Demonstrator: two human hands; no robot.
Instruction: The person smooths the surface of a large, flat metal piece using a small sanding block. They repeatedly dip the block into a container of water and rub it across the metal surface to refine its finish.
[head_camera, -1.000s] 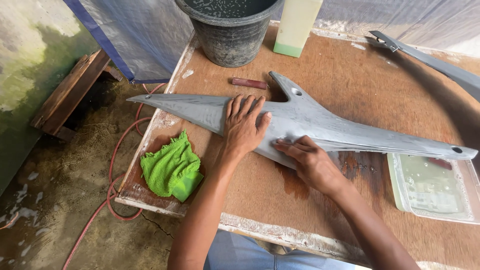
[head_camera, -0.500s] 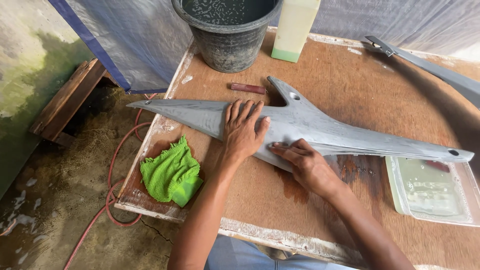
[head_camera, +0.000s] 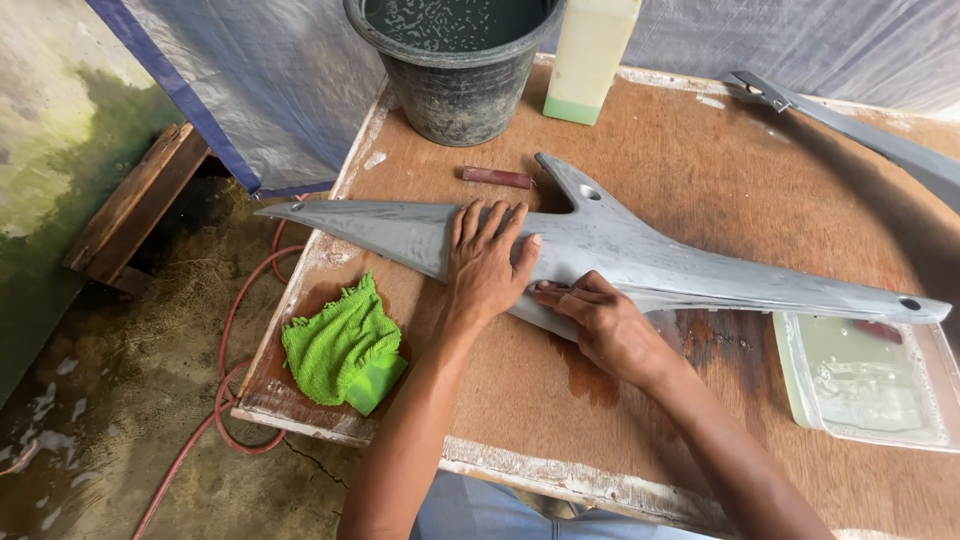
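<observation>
A long grey pointed panel (head_camera: 690, 265) lies across the wooden table (head_camera: 700, 150), its tip reaching past the left edge. My left hand (head_camera: 487, 262) presses flat on the panel's middle, fingers spread. My right hand (head_camera: 597, 320) is just to the right, fingers bent against the panel's near edge; something small may be under the fingertips, but I cannot make it out.
A green cloth (head_camera: 342, 345) lies at the table's near left corner. A dark bucket of water (head_camera: 455, 60) and a pale plastic bottle (head_camera: 590, 55) stand at the back. A small brown block (head_camera: 497, 178), a clear tray (head_camera: 865, 380) and another grey part (head_camera: 860, 130) are nearby. A red hose (head_camera: 235, 330) runs on the ground.
My right hand has shifted slightly along the panel's near edge. My left hand stays flat on the panel. The view has tilted a little.
</observation>
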